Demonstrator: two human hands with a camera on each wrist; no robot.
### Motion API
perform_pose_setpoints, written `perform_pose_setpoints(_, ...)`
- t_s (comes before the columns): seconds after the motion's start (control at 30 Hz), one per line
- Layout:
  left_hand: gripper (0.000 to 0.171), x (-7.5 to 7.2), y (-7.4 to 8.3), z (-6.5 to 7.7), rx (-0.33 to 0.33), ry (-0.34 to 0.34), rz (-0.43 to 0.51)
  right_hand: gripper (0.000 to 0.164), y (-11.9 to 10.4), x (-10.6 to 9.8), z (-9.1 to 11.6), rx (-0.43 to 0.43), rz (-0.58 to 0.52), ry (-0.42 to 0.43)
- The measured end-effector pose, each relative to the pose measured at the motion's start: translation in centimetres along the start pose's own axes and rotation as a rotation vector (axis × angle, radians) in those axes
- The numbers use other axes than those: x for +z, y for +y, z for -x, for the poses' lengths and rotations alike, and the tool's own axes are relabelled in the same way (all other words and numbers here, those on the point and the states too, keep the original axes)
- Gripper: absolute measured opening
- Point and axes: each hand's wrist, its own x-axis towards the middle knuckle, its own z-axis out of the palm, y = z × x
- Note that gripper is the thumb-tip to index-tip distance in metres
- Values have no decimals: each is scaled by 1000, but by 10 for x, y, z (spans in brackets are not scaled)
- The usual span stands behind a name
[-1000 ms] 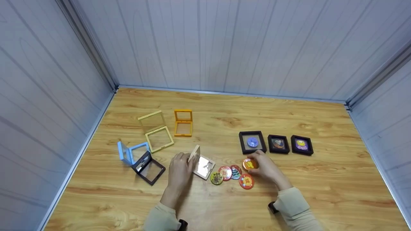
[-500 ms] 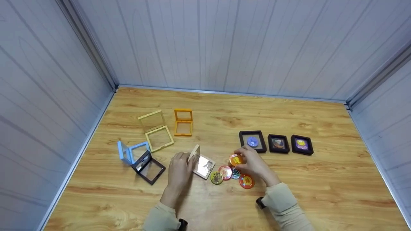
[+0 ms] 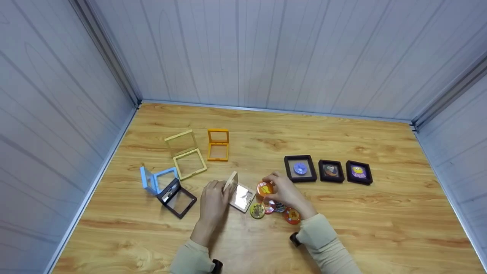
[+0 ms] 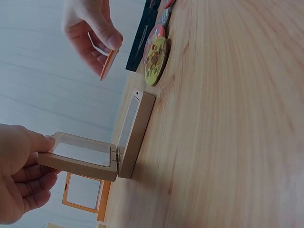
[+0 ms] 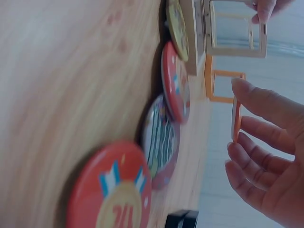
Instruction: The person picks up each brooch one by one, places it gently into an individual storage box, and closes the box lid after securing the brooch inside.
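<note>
My left hand (image 3: 214, 201) pinches the raised lid of a beige hinged display case (image 3: 242, 197), whose clear-windowed base lies on the table. In the left wrist view the thumb and fingers grip the lid's (image 4: 78, 154) edge. Between thumb and fingertips, my right hand (image 3: 285, 190) holds an orange round badge (image 3: 264, 188) above the table, just right of the case. Under and beside that hand lie a yellow-green badge (image 3: 257, 211), a red badge (image 5: 175, 83), a badge with a striped picture (image 5: 160, 142) and another red badge (image 3: 292, 215).
Open hinged frames in orange (image 3: 218, 151), pale yellow (image 3: 190, 163), light blue (image 3: 149, 180) and black (image 3: 182, 205) stand at the left. Three black cases (image 3: 300, 179) holding round badges lie in a row at the right. Panel walls (image 3: 243, 53) enclose the wooden table.
My right hand has carried the orange badge leftward, from beside the black cases to just right of the beige case. The left hand stays on the lid.
</note>
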Motion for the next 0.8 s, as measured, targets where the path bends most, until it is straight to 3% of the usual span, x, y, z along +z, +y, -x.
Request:
perform_pose_setpoints(0.4, 17, 1, 0, 0, 0, 7, 5, 45, -14, 21, -16, -28, -23, -24)
perform_pose_setpoints(0.8, 15, 1, -1, 1, -9, 13, 10, 45, -26, 39, -28, -77, 26, -34)
